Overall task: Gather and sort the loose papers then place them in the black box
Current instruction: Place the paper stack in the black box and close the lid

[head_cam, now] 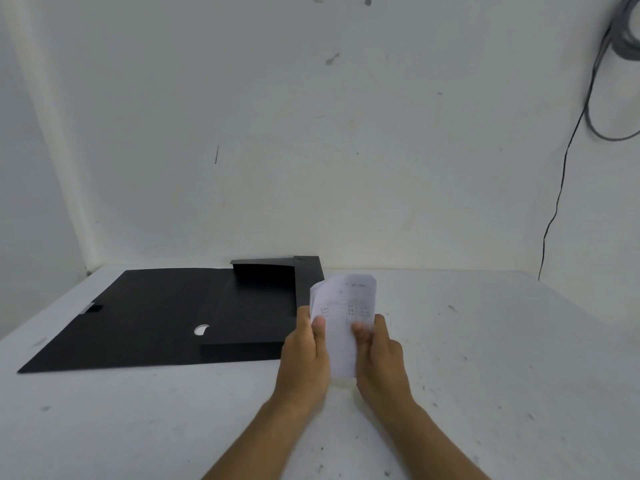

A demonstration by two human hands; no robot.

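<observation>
A small stack of white papers (343, 317) with faint printing stands upright on its lower edge on the table, its top curling toward me. My left hand (304, 355) grips its left side and my right hand (379, 358) grips its right side, thumbs on the front sheet. The black box (249, 306) lies open just left of the papers, its wide lid flap (138, 320) spread flat to the left. A white finger hole shows in the flap. I see nothing inside the box.
The white table (502, 358) is scuffed and runs to a white wall behind. A thin black cable (554, 216) hangs down the wall at the right, from a coil in the top right corner.
</observation>
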